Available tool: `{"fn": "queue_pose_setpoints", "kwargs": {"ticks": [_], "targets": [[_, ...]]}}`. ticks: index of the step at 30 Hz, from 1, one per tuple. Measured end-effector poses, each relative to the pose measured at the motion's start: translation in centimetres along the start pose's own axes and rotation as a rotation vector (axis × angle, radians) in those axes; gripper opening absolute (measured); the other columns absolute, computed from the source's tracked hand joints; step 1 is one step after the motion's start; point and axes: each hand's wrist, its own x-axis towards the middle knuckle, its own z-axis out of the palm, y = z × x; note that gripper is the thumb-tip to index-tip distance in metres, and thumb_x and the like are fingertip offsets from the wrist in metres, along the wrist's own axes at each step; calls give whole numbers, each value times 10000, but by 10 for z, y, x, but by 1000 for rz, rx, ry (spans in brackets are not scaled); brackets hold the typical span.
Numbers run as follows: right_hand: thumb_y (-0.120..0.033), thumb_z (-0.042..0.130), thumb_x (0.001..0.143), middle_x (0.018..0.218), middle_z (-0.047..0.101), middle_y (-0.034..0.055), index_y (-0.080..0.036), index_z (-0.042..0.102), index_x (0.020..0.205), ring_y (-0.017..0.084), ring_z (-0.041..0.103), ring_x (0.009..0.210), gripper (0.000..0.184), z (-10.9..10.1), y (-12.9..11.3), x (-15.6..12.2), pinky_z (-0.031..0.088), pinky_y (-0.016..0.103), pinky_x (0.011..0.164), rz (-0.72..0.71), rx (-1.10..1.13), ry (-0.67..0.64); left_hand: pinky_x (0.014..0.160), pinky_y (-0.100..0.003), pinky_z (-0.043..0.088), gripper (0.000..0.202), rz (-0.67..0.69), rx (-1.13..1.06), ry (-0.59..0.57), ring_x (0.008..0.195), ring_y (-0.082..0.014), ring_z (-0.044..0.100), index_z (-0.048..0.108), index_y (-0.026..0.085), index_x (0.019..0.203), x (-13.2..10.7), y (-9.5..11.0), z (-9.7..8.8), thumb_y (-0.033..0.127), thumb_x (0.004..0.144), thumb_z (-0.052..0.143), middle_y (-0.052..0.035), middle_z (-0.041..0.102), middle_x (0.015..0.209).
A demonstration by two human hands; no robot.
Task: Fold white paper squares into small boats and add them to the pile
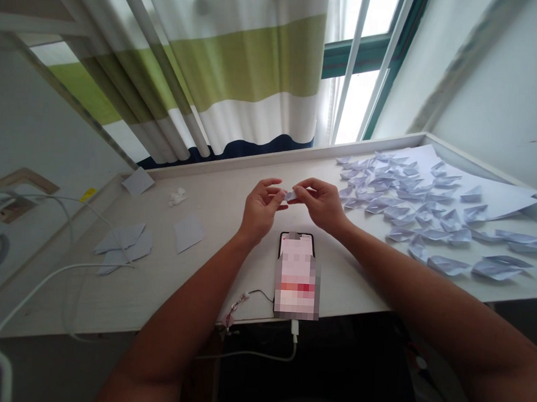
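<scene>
Both my hands meet above the middle of the white desk (156,291). My left hand (260,206) and my right hand (321,202) pinch a small folded piece of white paper (290,195) between their fingertips, one from each side. The paper is held a little above the desk top. Just below my hands a phone (297,274) lies flat near the front edge, its screen lit.
Several folded paper boats (412,199) cover the right part of the desk, on and beside large white sheets (498,192). Flat paper squares (121,244) lie at the left, plus a crumpled scrap (177,196). White cables (44,273) run at the left; a charging cable (294,334) hangs from the phone. A striped curtain (239,73) and a window are behind.
</scene>
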Motion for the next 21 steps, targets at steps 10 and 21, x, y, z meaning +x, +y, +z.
{"fn": "queue_pose_setpoints", "kwargs": {"ticks": [10,21], "targets": [[-519,873,863,808,708,6,-237,667,815,191,721,774,352,-4,-3,1,720,463,842,-33,33,35,874,-354,628,333,113,215,-85,982,-231,783,702,212,950,-5,6,1,458,854,904,-69,799,1059],[-448,793,965,967,743,19,-245,639,964,205,766,890,255,-10,-1,-1,700,431,865,-166,-28,-124,880,-388,664,380,222,231,-24,974,-239,810,699,199,847,0,0,-8,511,838,915,-91,846,1065]]}}
